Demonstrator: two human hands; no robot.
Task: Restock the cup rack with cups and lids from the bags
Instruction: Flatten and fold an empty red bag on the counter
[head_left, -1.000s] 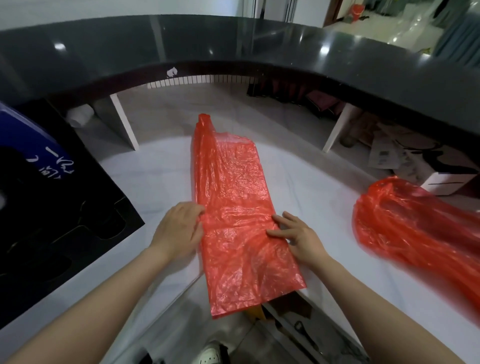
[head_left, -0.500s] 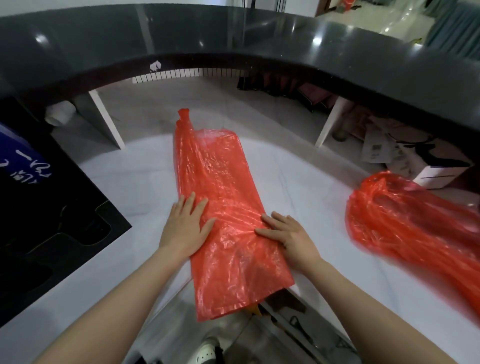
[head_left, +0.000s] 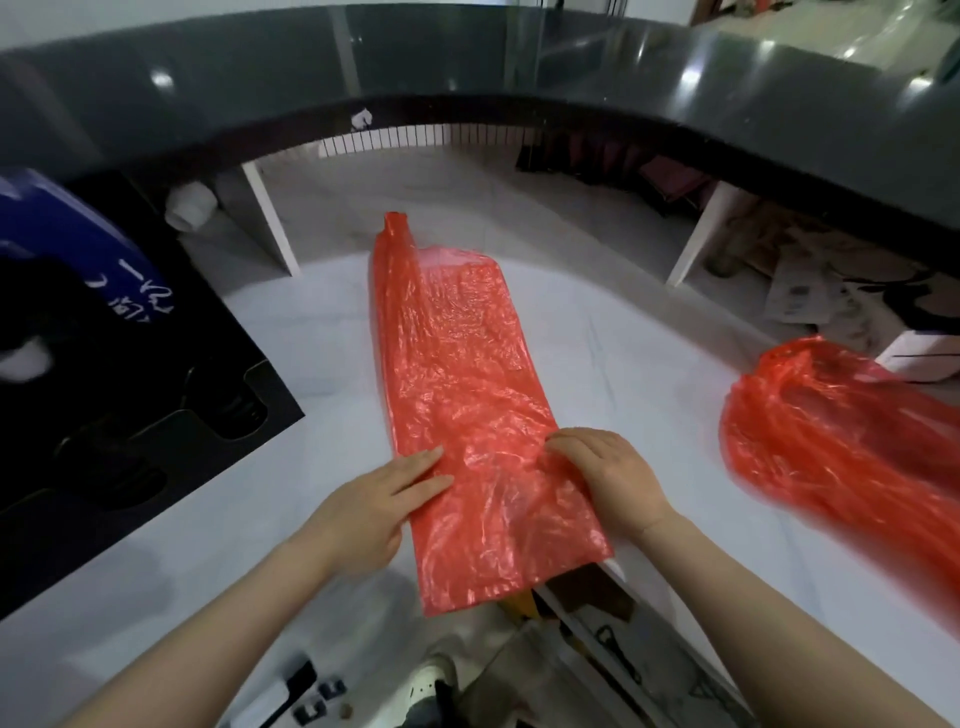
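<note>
A long flat red plastic bag (head_left: 457, 374) lies lengthwise on the white counter (head_left: 322, 374), its near end hanging over the counter's front edge. It looks empty and flattened. My left hand (head_left: 379, 499) lies on the bag's left edge with straight fingers pressing down. My right hand (head_left: 608, 473) rests on the bag's right edge, fingers bent, the plastic wrinkled under them. A second red bag (head_left: 841, 447), crumpled and fuller, lies at the right. The black cup rack (head_left: 119, 415) with round openings stands at the left. No cups or lids are visible.
A dark raised bar top (head_left: 519, 67) curves round the back. Under it are white dividers (head_left: 270, 223), a white roll (head_left: 189, 208) and papers with a box (head_left: 919, 353) at the right. A blue sign (head_left: 62, 249) sits above the rack. Below the counter edge the floor and a shoe show.
My left hand slid from the bag's edge onto the plastic with fingers spread flat. My right hand's fingers bent on the right edge. The bag lies flatter.
</note>
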